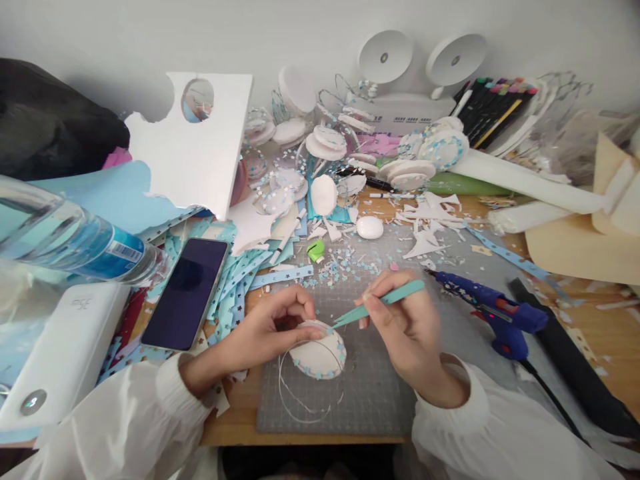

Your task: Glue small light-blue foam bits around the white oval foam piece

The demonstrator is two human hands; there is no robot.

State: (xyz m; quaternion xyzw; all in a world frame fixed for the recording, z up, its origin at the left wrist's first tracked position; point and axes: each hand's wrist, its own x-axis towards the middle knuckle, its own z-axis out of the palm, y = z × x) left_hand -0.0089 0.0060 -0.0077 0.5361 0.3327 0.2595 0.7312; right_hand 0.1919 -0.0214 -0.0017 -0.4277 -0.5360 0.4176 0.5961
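Observation:
My left hand [289,320] pinches the upper edge of a white oval foam disc [316,353], tilted over the grey cutting mat [380,407]. Small pale-blue stars line the disc's rim, and a loop of thin wire [281,393] curves around its lower left. Between the thumb and fingers of my right hand [400,327] is a pair of teal tweezers [393,293]. Their tips reach the disc's upper right edge; whether they grip a star is too small to tell. Loose blue and white star cut-outs [345,267] lie scattered on the mat beyond.
A blue hot glue gun [493,310] lies at the right, its cord running forward. On the left are a phone [186,293], a white power bank [63,353] and a water bottle [95,240]. Finished-looking foam discs [325,143] and foam scraps crowd the back.

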